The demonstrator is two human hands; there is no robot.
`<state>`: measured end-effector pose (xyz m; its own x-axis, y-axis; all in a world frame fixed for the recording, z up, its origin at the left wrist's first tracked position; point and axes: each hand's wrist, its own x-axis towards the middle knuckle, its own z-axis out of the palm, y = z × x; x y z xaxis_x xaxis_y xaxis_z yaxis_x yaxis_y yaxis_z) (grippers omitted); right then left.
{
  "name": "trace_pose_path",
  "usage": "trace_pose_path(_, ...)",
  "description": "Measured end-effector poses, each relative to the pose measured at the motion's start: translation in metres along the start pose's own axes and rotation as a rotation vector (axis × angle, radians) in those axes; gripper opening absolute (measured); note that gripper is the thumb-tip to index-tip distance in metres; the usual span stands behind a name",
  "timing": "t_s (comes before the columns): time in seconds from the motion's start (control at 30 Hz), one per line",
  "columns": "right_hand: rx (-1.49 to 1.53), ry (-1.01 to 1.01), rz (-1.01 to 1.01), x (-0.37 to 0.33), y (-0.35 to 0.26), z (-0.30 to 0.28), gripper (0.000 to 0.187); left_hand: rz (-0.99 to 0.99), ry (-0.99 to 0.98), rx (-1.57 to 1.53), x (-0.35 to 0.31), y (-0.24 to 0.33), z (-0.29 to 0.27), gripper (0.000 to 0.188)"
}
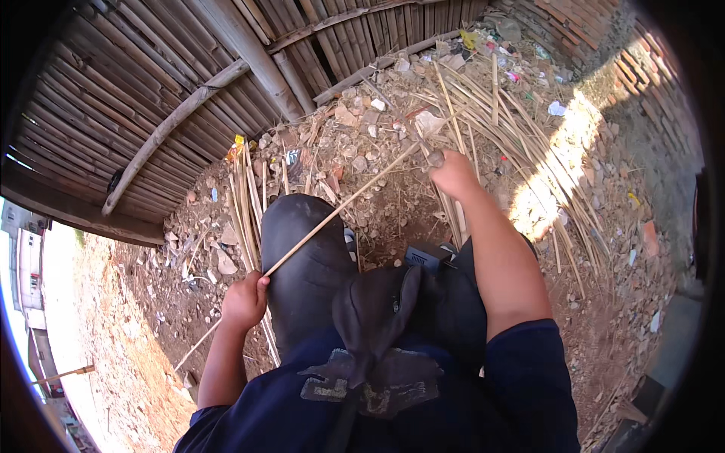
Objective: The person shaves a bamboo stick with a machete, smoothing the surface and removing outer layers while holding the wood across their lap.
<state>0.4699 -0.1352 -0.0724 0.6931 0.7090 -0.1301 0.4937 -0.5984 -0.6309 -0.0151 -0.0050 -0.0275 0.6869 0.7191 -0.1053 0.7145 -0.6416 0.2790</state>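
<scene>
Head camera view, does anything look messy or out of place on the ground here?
Yes. Scraps of litter and broken rubble lie scattered among the loose cane strips by the bamboo wall. The left hand and right hand hold one long strip.

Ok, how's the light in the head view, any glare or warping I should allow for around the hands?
Head view: both hands sit in shade, the left hand and right hand on a thin bamboo strip, reasonably sharp. A sunlit patch on the ground right of the right hand is blown out, as is the far left edge. Fisheye bends the bamboo wall toward the dark rim.
</scene>
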Motion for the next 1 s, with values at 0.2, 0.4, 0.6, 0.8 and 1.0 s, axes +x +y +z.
trace_pose_path(0.2,-0.168,-0.14,-0.187,-0.04,-0.044,0.007,0.033,0.007,-0.018,0.043,-0.007,0.003,-0.01,0.035)
trace_pose_path(0.4,0.001,-0.02,-0.07,-0.011,-0.014,-0.003,0.032,0.036,0.029,0.008,0.004,-0.005,-0.002,0.037)
trace_pose_path(0.6,-0.257,-0.15,-0.21,-0.041,-0.053,0.012,0.032,0.017,-0.038,0.002,-0.003,-0.001,-0.011,0.036)
trace_pose_path(0.8,-0.019,-0.054,-0.076,-0.005,-0.006,-0.003,0.032,-0.088,0.011,0.185,-0.005,0.002,0.004,0.037)
trace_pose_path(1.0,-0.126,-0.171,-0.22,-0.047,-0.054,0.002,0.034,-0.013,0.014,0.124,-0.009,-0.004,0.001,0.037)
